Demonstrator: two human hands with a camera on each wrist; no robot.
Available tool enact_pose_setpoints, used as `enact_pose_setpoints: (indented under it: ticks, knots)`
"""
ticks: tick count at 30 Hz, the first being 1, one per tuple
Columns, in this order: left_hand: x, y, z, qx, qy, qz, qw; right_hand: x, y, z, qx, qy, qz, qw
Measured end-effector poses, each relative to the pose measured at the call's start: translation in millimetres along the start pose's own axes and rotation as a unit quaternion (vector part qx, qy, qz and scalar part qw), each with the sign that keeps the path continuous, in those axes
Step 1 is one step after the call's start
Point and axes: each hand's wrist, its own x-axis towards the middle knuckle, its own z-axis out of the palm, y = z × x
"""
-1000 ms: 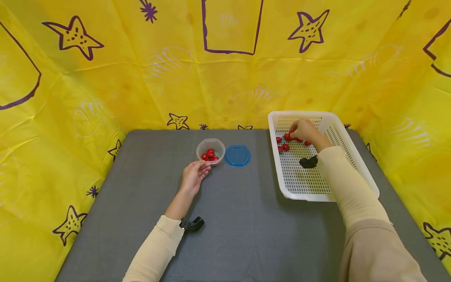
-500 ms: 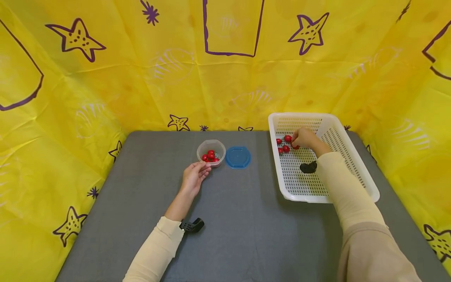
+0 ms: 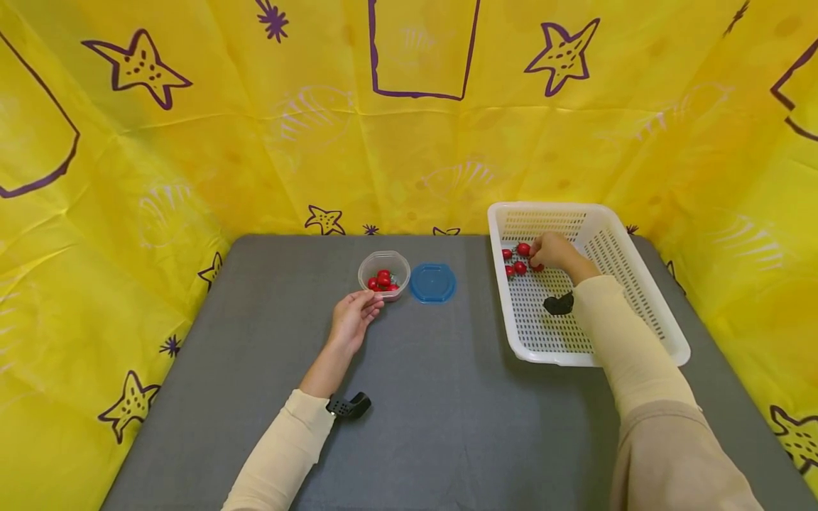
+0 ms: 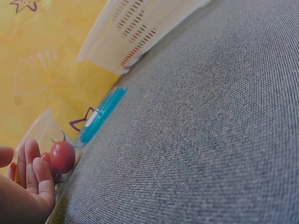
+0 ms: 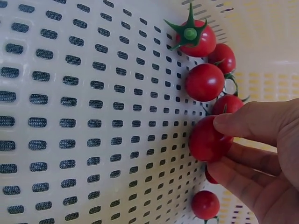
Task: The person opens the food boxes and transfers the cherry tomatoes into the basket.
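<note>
1. Head view, left side: Found the left hand (image 3: 354,316) at the near rim of a clear container (image 3: 371,266), set on the grey bench (image 3: 434,397). Saw a cluster of red tomatoes (image 3: 383,277) inside the container. Recorded a blue lid (image 3: 433,284) lying flat just beside it, on the side toward the basket.
2. Head view, right side: Located the right hand (image 3: 554,252) inside a white basket (image 3: 537,330), near a small group of loose tomatoes (image 3: 520,267) toward the far left corner. Noted a black wrist device (image 3: 348,406) on the left arm, another black device (image 3: 559,304) by the right cuff, and a yellow cloth (image 3: 409,142) printed with starfish and fish behind the bench.
3. Left wrist view: Observed the left hand with fingers loosely extended, in front of the container and its red tomatoes. Could not tell a pinch on the rim from mere contact. Saw the blue lid beyond the container, and the slotted wall of the white basket farther off.
4. Right wrist view: Confirmed the right hand as clamped, between thumb and fingers, on one tomato (image 5: 205,140) close over the slotted basket floor. Saw loose tomatoes on either side, including one with a green calyx (image 5: 190,33) facing the camera.
</note>
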Motion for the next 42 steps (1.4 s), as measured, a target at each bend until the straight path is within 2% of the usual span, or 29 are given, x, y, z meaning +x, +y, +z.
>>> enact_pose_setpoints:
  ticks: [10,19,26,33,42]
  knots:
    - [-2.9,-1.1,-0.2,0.002,0.002,-0.002,1.0000,-4.0,-0.6,-1.1,-0.012,0.001,-0.008,0.9999]
    - [-3.4,-2.5,-0.9,0.004,-0.002,0.000,1.0000,-9.3,-9.6,-13.5,-0.028,0.007,-0.022,0.9994]
    - [-4.6,-3.1,-2.1,0.006,-0.009,-0.001,0.9999,-9.3,-24.2,-23.6,-0.031,0.018,-0.027,0.9990]
    - [-4.6,-1.6,-1.0,0.007,-0.012,-0.001,0.9999,-3.8,-39.8,-31.4,-0.040,0.056,-0.075,0.9948]
    - [-2.1,1.6,0.9,0.000,-0.008,-0.003,1.0000,-3.0,-74.0,-42.8,-0.045,0.062,-0.106,0.9914]
